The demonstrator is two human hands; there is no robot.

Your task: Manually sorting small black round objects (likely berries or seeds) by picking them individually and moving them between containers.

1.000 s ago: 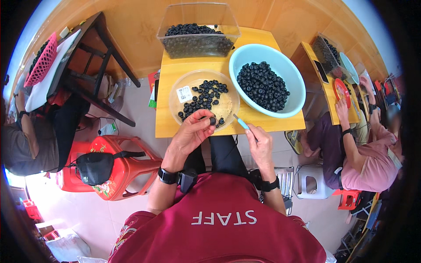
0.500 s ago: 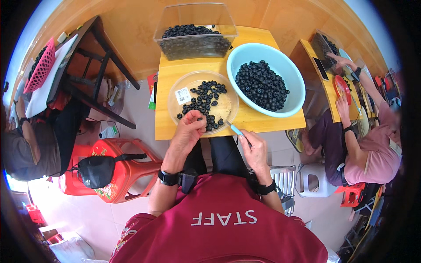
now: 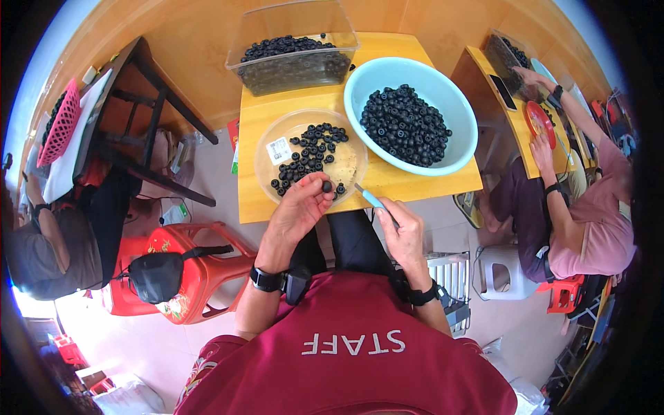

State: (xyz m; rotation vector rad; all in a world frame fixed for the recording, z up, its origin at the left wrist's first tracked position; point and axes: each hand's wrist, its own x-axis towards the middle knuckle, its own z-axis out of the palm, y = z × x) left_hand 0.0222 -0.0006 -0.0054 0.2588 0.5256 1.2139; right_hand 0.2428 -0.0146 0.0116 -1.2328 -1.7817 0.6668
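Note:
My left hand point(image 3: 296, 211) pinches a small black ring-like part point(image 3: 326, 186) between thumb and fingers, above the near edge of a shallow clear round tray point(image 3: 357, 162). Loose black parts point(image 3: 315, 143) of the same kind lie in that tray, beside a white label. In my right hand point(image 3: 404, 234) is a slim tool with a light blue handle point(image 3: 372, 199) and a thin metal tip, perhaps a small knife. Its tip points up and left toward the held part, apart from it. A light blue basin point(image 3: 465, 142) heaped with black parts stands to the right.
A clear plastic bin point(image 3: 294, 77) of black parts stands at the back of the yellow wooden table point(image 3: 422, 192). Left is a red stool point(image 3: 200, 277) with a black pouch point(image 3: 156, 278). Two other people sit at tables left and right; a pink basket point(image 3: 61, 128) is far left.
My view has shifted a little, so table and containers sit slightly higher and further left. My left hand has turned, showing the black part more plainly. The tool stays in my right hand.

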